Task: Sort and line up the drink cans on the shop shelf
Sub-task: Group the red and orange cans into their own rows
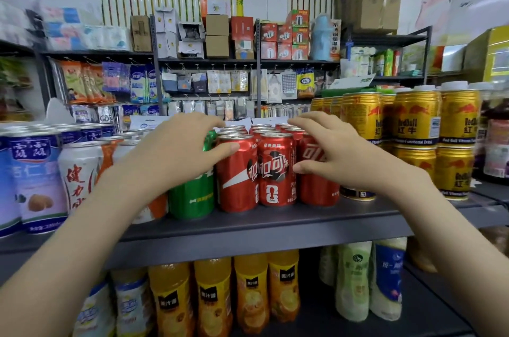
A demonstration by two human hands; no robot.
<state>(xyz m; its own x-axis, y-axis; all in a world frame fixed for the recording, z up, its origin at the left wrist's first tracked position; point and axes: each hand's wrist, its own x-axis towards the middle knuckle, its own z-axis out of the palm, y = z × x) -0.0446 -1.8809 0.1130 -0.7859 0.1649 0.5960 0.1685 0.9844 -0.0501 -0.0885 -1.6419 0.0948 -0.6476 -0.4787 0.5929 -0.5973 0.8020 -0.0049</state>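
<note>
Shop racks hung with small packets and stacked with boxes fill the background, under wall posters. Nearer, a grey shelf carries the drink cans, which stand upright along it.

At the far left is a group of blue-and-white cans. Beside them is a white can with red characters, partly hidden by the left forearm. A green can stands next at the shelf's front, touching the red block.

The left hand lies over the green can's top. Its fingers are nearly straight and reach toward the rear red cans. Its thumb presses the side of the front-left red can, and it is not wrapped around anything.

The red cans stand three across at the front, with more rows behind. The middle red can is just beside its neighbours.

The right hand is spread over the tops on the block's right side. Its fingers are loosely splayed, and its thumb points left across the front of the right red can. It also grips nothing that I can see.

Further right, gold cans are stacked two high.

On the shelf below, orange juice bottles stand at left of centre and pale green bottles to the right.
</note>
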